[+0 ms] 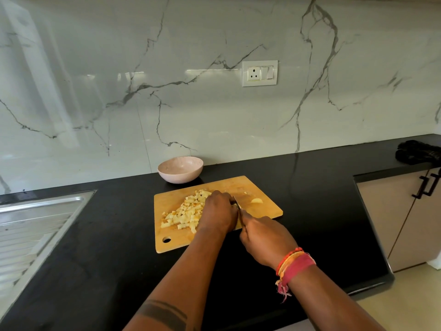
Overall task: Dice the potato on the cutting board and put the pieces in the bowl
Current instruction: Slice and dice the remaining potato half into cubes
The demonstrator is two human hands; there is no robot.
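A wooden cutting board (214, 235) lies on the black desk (107, 259), its hanging hole at the near left corner. A heap of diced potato pieces (185, 212) covers the left half of the board. The left hand (218, 212) rests on the board just right of the heap, fingers curled down over something they hide, so what they press on cannot be told. The right hand (262, 237) is wrapped around the handle of a knife (238, 205), whose blade runs away from the person and sits right against the left hand's fingers. One larger pale potato chunk (256, 200) lies alone on the right part of the board, with a small scrap beyond it. A pink bowl (180, 169) stands on the desk just behind the board's far edge, near the marble wall (214, 115); no pieces show inside it. Thread bracelets (292, 266) circle the right wrist. A steel sink drainer (35, 223) lies at the left, and a socket plate (260, 73) is on the wall.
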